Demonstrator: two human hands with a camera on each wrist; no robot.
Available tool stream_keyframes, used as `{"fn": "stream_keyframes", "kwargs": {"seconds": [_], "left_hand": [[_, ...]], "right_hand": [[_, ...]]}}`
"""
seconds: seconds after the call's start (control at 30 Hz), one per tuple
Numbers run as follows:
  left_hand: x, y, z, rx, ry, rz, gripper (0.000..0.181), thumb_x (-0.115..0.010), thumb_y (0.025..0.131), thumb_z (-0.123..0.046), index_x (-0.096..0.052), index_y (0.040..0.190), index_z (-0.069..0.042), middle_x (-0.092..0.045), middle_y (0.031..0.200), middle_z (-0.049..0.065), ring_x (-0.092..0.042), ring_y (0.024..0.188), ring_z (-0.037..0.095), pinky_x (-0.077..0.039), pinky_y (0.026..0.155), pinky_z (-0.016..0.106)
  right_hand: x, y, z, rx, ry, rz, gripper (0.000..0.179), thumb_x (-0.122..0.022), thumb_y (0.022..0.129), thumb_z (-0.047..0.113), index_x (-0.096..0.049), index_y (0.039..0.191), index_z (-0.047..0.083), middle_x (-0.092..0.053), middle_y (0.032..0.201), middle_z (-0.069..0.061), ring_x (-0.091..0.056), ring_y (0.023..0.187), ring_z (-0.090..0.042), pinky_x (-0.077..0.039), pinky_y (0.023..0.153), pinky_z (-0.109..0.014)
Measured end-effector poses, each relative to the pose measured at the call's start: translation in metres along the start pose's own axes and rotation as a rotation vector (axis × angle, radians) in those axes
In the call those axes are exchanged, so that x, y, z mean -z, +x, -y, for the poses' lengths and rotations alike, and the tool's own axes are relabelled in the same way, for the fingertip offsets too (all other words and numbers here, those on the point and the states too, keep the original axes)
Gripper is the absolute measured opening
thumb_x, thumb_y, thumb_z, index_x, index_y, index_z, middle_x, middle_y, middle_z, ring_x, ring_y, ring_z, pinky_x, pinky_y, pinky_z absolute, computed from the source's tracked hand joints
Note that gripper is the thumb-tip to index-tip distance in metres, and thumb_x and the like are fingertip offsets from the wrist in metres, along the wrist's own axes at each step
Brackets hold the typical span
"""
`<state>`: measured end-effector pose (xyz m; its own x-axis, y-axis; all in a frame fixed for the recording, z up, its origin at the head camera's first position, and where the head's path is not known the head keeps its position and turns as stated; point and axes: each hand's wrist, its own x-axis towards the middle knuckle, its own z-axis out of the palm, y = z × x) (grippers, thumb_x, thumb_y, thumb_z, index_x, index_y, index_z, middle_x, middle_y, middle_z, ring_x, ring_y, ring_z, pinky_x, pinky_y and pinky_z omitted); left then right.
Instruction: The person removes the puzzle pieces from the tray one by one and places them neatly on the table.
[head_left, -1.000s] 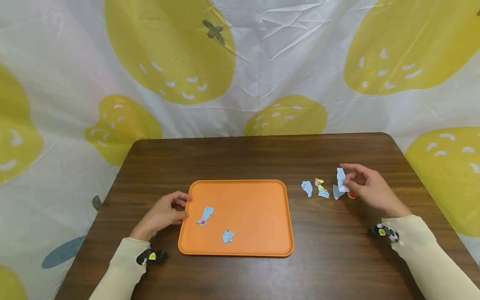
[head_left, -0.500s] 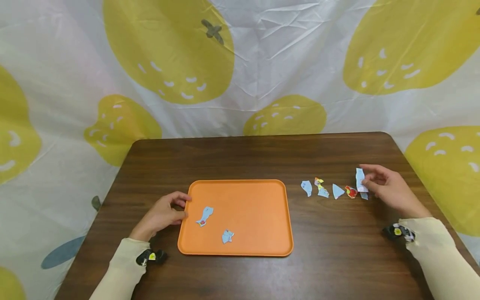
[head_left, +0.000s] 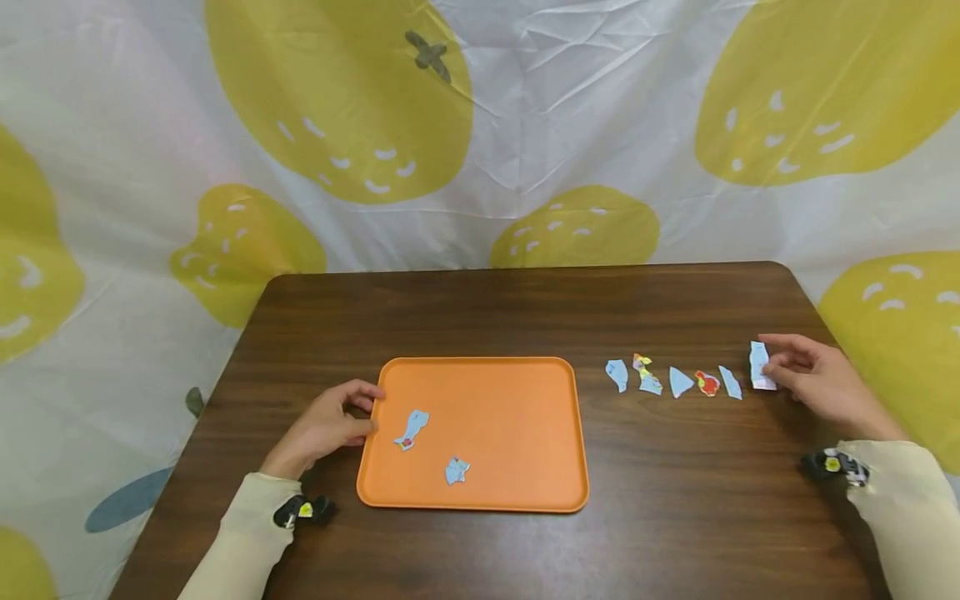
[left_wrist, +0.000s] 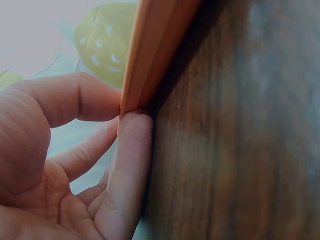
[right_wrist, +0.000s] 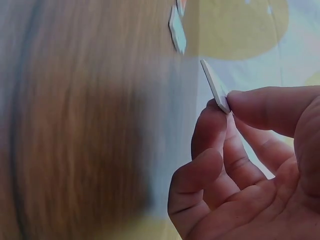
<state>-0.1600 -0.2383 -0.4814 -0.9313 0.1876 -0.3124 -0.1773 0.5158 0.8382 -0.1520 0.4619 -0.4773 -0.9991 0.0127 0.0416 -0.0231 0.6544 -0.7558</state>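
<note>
My right hand [head_left: 828,379] pinches a light-blue puzzle piece [head_left: 759,365] between thumb and fingers at the right end of a row of pieces. In the right wrist view the piece [right_wrist: 215,87] shows edge-on, thin and pale, raised above the table. My left hand [head_left: 326,427] grips the left rim of an orange tray [head_left: 510,505]. The left wrist view shows thumb and fingertips against the tray's edge [left_wrist: 150,55]. On the tray lie two pieces, a long light-blue one with a red patch [head_left: 412,427] and a smaller blue one [head_left: 457,471].
Several pieces lie in a row right of the tray: a blue one [head_left: 617,375], a yellow-and-blue one [head_left: 646,374], a blue triangle [head_left: 680,382], a red one [head_left: 707,383] and a slim blue one [head_left: 730,382]. A patterned curtain [head_left: 420,242] hangs behind the wooden table [head_left: 480,317].
My right hand has moved right with the puzzle piece, passing over the row and uncovering the triangle, the red piece and the slim blue one. My left hand stays at the tray's rim.
</note>
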Motion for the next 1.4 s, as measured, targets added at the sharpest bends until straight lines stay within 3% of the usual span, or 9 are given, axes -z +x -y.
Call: {"fn": "stream_keyframes", "kwargs": {"seconds": [0.13,0.3,0.6,0.83,0.93,1.13,1.4], "left_hand": [[0.000,0.000,0.000,-0.001,0.003,0.001,0.045,-0.076,0.089,-0.005,-0.067,0.132,-0.010,-0.061,0.121,0.017,-0.066,0.096,0.024,-0.063,0.076,0.037],[0.000,-0.001,-0.001,0.001,-0.003,0.003,0.045,-0.076,0.089,-0.004,-0.066,0.132,-0.009,-0.060,0.121,0.017,-0.066,0.096,0.025,-0.063,0.076,0.037],[0.000,-0.001,-0.002,-0.009,-0.013,0.002,0.044,-0.076,0.090,-0.003,-0.066,0.133,-0.008,-0.059,0.121,0.018,-0.065,0.095,0.024,-0.063,0.075,0.036],[-0.001,-0.001,-0.001,-0.031,-0.012,0.000,0.044,-0.075,0.089,-0.001,-0.066,0.132,-0.007,-0.059,0.119,0.018,-0.065,0.083,0.021,-0.062,0.071,0.035],[-0.001,-0.001,-0.001,-0.034,-0.009,0.000,0.044,-0.075,0.089,-0.001,-0.066,0.131,-0.007,-0.059,0.119,0.018,-0.065,0.080,0.020,-0.062,0.070,0.035],[0.000,-0.001,-0.001,-0.019,-0.009,0.010,0.044,-0.074,0.090,-0.003,-0.066,0.132,-0.010,-0.059,0.121,0.017,-0.066,0.091,0.023,-0.063,0.073,0.036],[0.001,-0.001,-0.001,-0.027,-0.022,0.013,0.044,-0.076,0.090,-0.003,-0.066,0.132,-0.009,-0.059,0.122,0.017,-0.066,0.092,0.023,-0.063,0.074,0.037]], "right_hand": [[0.006,-0.002,-0.007,-0.007,0.024,0.006,0.038,-0.069,0.101,0.006,-0.061,0.136,0.019,-0.071,0.085,0.011,-0.062,0.066,-0.010,-0.049,0.057,-0.026],[0.003,-0.005,0.000,-0.008,-0.103,0.043,0.045,-0.070,0.101,0.012,-0.057,0.142,-0.002,-0.074,0.089,0.006,-0.062,0.074,-0.001,-0.049,0.063,-0.022],[-0.003,0.000,0.001,0.048,-0.196,0.080,0.043,-0.074,0.098,0.010,-0.062,0.137,-0.002,-0.076,0.089,-0.001,-0.061,0.075,0.002,-0.045,0.065,-0.018],[-0.004,0.002,0.006,0.061,-0.279,0.080,0.043,-0.075,0.096,0.009,-0.064,0.136,-0.003,-0.073,0.095,-0.009,-0.058,0.074,0.002,-0.045,0.064,-0.020],[-0.004,0.001,0.008,0.063,-0.281,0.075,0.043,-0.074,0.096,0.007,-0.063,0.136,-0.003,-0.074,0.093,-0.009,-0.059,0.073,0.002,-0.044,0.064,-0.021],[-0.005,0.000,0.014,0.073,-0.241,0.035,0.038,-0.073,0.098,0.010,-0.065,0.133,-0.002,-0.073,0.090,-0.006,-0.060,0.072,0.001,-0.043,0.063,-0.019],[-0.007,0.002,0.041,0.077,-0.147,0.006,0.039,-0.075,0.099,0.018,-0.065,0.133,0.002,-0.073,0.090,0.000,-0.066,0.075,-0.004,-0.049,0.063,-0.021]]}}
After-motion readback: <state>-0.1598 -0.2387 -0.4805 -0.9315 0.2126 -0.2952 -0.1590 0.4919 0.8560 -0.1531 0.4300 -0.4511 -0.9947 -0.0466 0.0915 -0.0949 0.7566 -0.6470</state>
